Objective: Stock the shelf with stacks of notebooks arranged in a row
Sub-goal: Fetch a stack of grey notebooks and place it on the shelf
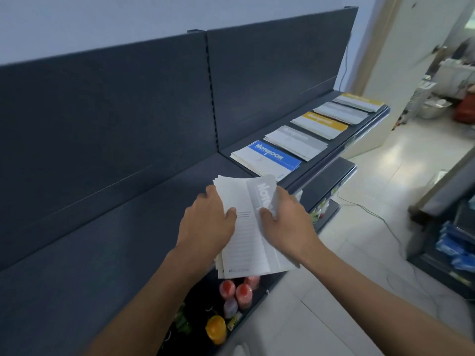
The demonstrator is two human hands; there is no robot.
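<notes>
A stack of grey-and-white notebooks [248,235] is held above the front edge of the dark shelf [144,227]. My left hand [208,222] grips its left side, thumb on the top cover. My right hand [285,219] grips its right side, thumb on the grey band. Further right on the shelf several notebook stacks lie in a row: a blue-banded stack [267,158] nearest, then a grey stack [295,141], a yellow-banded stack [320,124], another grey stack [340,111] and a yellow one [359,101] at the far end.
The dark back panel [128,111] rises behind the shelf. Lower shelves hold red-capped bottles [237,291] and a yellow bottle [216,328]. To the right is tiled floor [372,176] with a cable, and a rack of blue packets [455,250].
</notes>
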